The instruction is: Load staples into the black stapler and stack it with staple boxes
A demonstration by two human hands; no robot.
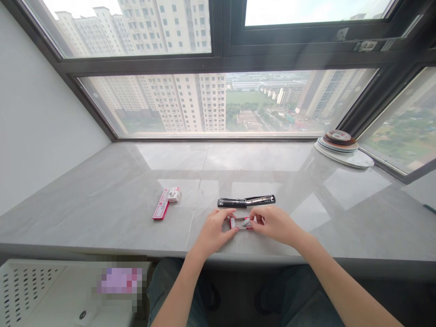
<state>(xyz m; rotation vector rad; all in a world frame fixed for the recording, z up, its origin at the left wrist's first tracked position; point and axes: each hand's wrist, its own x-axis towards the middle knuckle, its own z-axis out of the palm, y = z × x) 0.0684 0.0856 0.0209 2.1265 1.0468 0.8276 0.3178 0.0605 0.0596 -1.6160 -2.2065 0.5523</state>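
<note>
Close to the counter's front edge, my left hand (215, 228) steadies a small open red-and-white staple box (232, 223) between thumb and fingers. From the other side, my right hand (272, 223) pinches a small grey strip (245, 222), which looks like staples, at the box's right end. My right fingers partly cover both the strip and the box. Just beyond my hands lies a black stapler (232, 202), opened out flat with its metal channel showing. To the left, a small white box (173, 194) rests against or on the flat red-and-white boxes (161, 210).
The grey marble-look counter (102, 200) runs up to a dark-framed window (218, 63). A stack of plates and round mats (344, 156) stands in the far right corner. Below the counter at left is a white perforated basket (51, 295) with something blurred out.
</note>
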